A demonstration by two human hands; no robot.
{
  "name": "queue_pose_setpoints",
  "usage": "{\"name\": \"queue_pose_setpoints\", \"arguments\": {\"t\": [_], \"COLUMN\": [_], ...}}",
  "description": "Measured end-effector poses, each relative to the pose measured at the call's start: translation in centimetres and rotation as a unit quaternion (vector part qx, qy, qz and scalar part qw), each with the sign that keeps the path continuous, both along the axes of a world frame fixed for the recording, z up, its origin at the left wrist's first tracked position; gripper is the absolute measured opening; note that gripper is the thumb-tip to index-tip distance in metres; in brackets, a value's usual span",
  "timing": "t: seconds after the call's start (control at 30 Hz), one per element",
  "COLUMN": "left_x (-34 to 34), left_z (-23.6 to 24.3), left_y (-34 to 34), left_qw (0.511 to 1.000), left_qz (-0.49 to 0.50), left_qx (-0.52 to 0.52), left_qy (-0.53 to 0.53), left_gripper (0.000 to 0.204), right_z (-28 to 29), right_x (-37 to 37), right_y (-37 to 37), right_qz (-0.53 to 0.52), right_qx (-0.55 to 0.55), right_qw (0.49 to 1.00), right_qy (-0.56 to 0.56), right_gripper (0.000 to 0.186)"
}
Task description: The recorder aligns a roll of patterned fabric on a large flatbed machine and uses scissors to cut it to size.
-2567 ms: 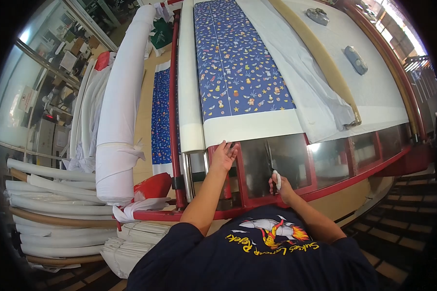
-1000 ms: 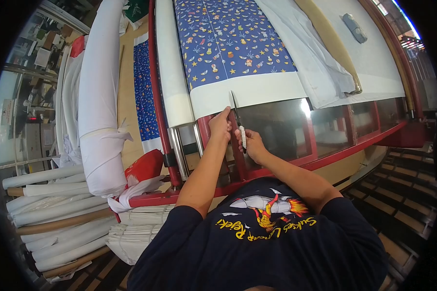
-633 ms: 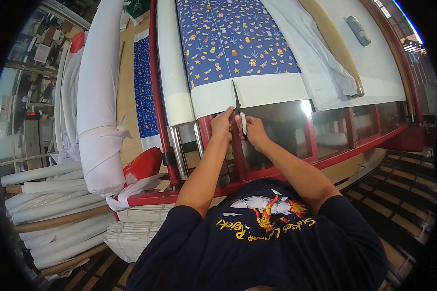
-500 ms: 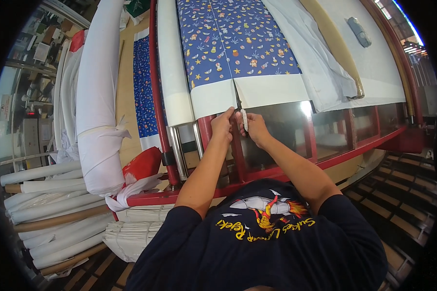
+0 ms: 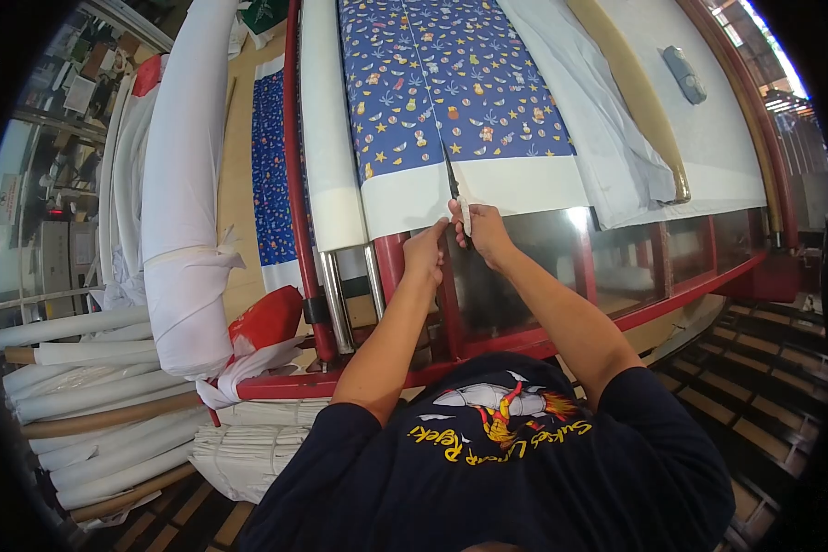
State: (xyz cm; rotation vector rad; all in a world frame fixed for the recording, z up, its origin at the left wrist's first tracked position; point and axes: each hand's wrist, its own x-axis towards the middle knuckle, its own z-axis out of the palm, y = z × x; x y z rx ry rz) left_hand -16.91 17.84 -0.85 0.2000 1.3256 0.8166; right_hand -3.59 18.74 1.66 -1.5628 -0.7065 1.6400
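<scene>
A blue printed sheet (image 5: pixel 460 101) with small colourful figures and a white border (image 5: pixel 520 184) hangs over the near edge of a red-framed table. My right hand (image 5: pixel 486 235) is closed round scissors (image 5: pixel 464 219), whose handle looks wrapped in white. Their dark blades point away from me, along a slit through the border, with the tips at the blue print. Close beside it on the left, my left hand (image 5: pixel 425 252) has its fingers pinched at the border's lower edge by the slit. A thin pale line runs up the print beyond the blades.
Left of the sheet stand a white roll (image 5: pixel 327 147) and a red rail (image 5: pixel 294 138). A tall white fabric roll (image 5: pixel 184 156) leans farther left, above stacked rolls (image 5: pixel 101 396). Right lie translucent sheeting (image 5: pixel 589 120), a brown tube (image 5: pixel 635 101) and a grey wrapped bundle (image 5: pixel 684 74).
The scissors have advanced up the slit, from the border to the blue print. My left hand sits slightly lower in view, and the whole scene has shifted down a little.
</scene>
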Motion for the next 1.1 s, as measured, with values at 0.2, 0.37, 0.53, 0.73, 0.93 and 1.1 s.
{"name": "queue_pose_setpoints", "arguments": {"t": [0.2,0.37,0.53,0.73,0.93,1.1], "left_x": [-0.3,-0.2,-0.3,-0.4,-0.2,-0.4], "left_z": [-0.9,-1.4,-2.1,-2.1,-0.4,-0.6], "left_y": [-0.1,0.0,0.0,0.0,0.2,0.2], "left_qw": [0.999,0.998,0.997,0.998,0.998,0.998], "left_qz": [0.027,0.024,0.001,0.010,0.018,0.017], "left_qx": [0.010,0.007,0.008,-0.003,-0.013,-0.007], "left_qy": [-0.046,-0.052,-0.079,-0.069,-0.064,-0.067], "left_gripper": [0.018,0.018,0.019,0.026,0.025,0.026], "right_z": [0.6,-0.1,-0.4,0.3,-0.7,-0.1], "right_x": [-0.4,-0.1,0.3,-0.3,0.1,-0.2], "right_y": [2.4,4.5,6.6,8.7,11.0,12.6], "right_qz": [0.004,-0.009,0.005,0.005,-0.010,-0.007], "right_qx": [0.002,0.000,0.004,0.013,0.023,0.014], "right_qw": [1.000,1.000,0.999,0.999,1.000,0.999], "right_qy": [-0.016,-0.016,-0.035,-0.030,-0.004,-0.036], "right_gripper": [0.043,0.042,0.034,0.034,0.042,0.043]}}
